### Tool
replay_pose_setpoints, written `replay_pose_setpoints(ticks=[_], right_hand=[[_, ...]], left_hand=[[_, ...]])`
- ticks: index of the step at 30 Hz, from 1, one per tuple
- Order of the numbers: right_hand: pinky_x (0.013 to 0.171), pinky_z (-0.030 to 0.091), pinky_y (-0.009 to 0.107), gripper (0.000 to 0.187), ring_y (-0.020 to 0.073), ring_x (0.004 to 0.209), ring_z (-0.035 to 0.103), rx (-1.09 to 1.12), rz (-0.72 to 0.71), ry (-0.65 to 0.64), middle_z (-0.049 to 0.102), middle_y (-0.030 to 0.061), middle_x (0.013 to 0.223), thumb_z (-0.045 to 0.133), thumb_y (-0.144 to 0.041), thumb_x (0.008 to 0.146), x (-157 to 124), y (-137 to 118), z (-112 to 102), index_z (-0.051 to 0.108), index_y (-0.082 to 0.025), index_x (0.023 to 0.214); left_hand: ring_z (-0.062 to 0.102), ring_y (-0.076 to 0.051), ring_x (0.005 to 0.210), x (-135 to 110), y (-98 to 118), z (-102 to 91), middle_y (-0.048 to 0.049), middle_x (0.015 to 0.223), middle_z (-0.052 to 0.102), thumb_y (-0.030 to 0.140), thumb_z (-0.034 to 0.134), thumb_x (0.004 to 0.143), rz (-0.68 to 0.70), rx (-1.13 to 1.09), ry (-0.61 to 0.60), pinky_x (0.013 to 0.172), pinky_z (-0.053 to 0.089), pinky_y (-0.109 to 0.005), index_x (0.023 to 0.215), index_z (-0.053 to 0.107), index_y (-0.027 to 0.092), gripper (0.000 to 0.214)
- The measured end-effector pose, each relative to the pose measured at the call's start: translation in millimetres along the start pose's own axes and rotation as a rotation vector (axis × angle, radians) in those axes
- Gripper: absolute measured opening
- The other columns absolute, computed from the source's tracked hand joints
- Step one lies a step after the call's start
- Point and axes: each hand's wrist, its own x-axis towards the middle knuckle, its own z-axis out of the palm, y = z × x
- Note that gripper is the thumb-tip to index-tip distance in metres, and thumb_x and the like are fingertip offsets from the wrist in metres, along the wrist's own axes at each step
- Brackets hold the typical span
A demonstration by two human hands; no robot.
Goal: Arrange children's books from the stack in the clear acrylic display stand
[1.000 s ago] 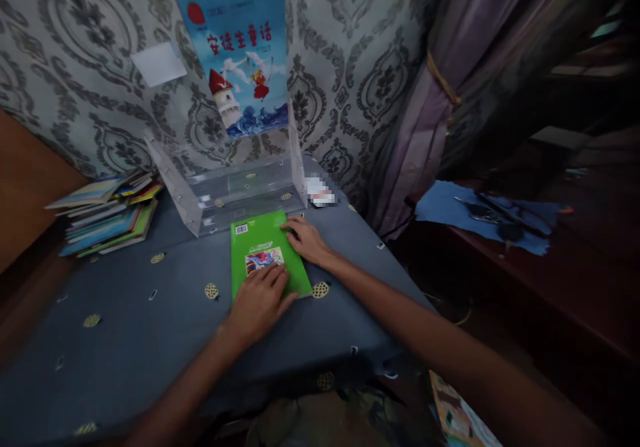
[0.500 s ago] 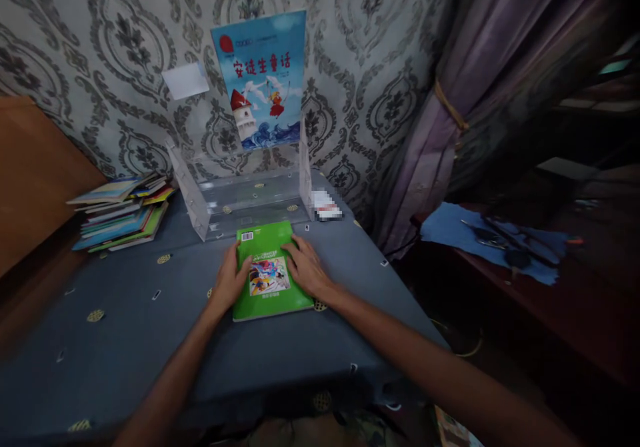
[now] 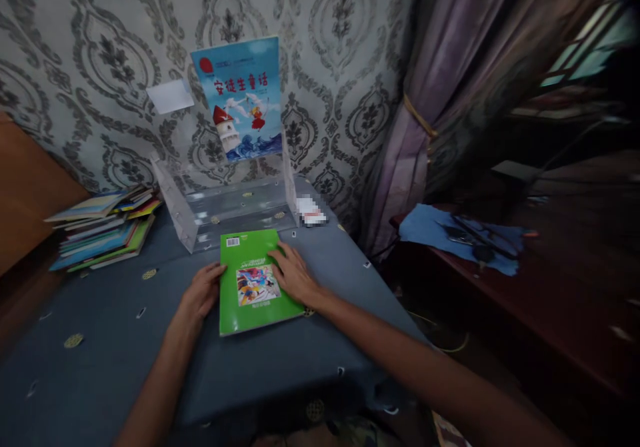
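Observation:
A green book [image 3: 250,250] lies flat on the cloth-covered table, with a barcode and a colourful cartoon picture on its upper face. My left hand [image 3: 203,290] is at the book's left edge, fingers curled and closed on that edge; its lower fingers are partly hidden. Spread over the right side of the cover is my right hand [image 3: 295,273], its fingers apart and lying on the book. Behind the book is a clear plastic stand [image 3: 173,200]. A blue picture book [image 3: 245,110] rises upright at the back of this stand.
An uneven stack of books [image 3: 105,230] is on the left, near a brown wooden panel [image 3: 30,193]. Right of the stand lies a small blurred white item [image 3: 311,211]. A tied curtain [image 3: 400,160] hangs by the wall. Glasses rest on a blue cloth [image 3: 425,230] at the far right.
My left hand has shifted left off the cover to the book's edge. My right hand stays on the right side. The whole view has swung slightly, moving the scene left.

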Motion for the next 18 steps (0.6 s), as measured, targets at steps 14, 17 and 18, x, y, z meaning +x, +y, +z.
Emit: replay_pose_setpoints(ticks=[14,17,18], right_hand=[[0.089,0.053,0.04,0.078,0.0246,0.104,0.064,0.519,0.35,-0.008,0.067,0.014,0.12,0.075,-0.033,0.081,18,7,-25,0.038,-0.014,0.147],[0.054,0.044,0.022,0.044,0.0129,0.067,0.059,0.868,0.467,-0.132,0.071,0.004,0.091,0.071,-0.031,0.081,26,17,-28,0.061,-0.016,0.121],[0.049,0.037,0.02,0.034,0.0102,0.061,0.055,0.965,0.451,-0.179,0.07,0.0022,0.085,0.072,-0.031,0.08,27,19,-29,0.066,-0.015,0.11]], left_hand=[[0.076,-0.024,0.074,-24,10,18.1,-0.0037,0.095,0.077,0.009,0.082,0.056,0.091,0.002,-0.095,0.07,0.066,-0.037,0.114,0.059,0.02,0.063],[0.075,-0.021,0.072,-24,13,17.2,-0.0031,0.097,0.077,0.013,0.083,0.056,0.129,0.019,-0.12,0.069,0.065,-0.033,0.114,0.059,0.021,0.064],[0.074,-0.02,0.073,-24,14,17.0,-0.0032,0.099,0.076,0.014,0.084,0.056,0.145,0.026,-0.128,0.07,0.065,-0.032,0.115,0.059,0.021,0.065]])
